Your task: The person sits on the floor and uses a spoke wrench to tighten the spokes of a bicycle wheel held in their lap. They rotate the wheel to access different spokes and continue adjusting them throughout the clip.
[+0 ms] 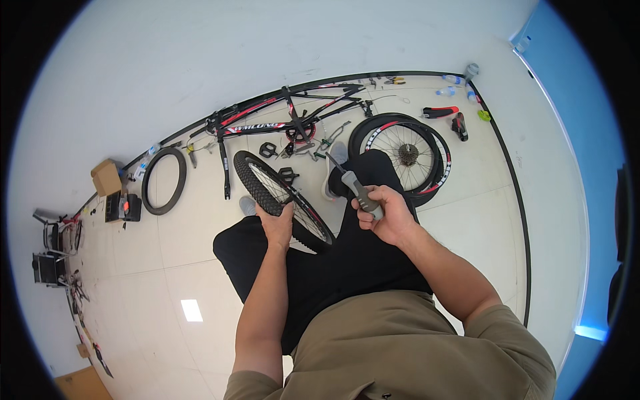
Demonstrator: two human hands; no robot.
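Between my legs a bicycle wheel [261, 189] with a knobby black tyre stands tilted. My left hand [277, 225] is closed round its near left side, the thumb over the rim. In my right hand [389, 217] is a screwdriver [356, 189] with a grey and dark handle, its thin shaft pointing up and left, away from me. The shaft's tip lies apart from the wheel. Just beyond the wheel lie two black pedals, one pedal [268, 150] farther off and another pedal [287, 175] close to the tyre.
A black and red bicycle frame [257, 127] lies along the far wall. Right of my knee rests a wheel with a cassette [408, 155]. A loose tyre [164, 181] leans at the left, near an open cardboard box [106, 177]. A saddle [460, 127] and bottles [445, 91] are far right.
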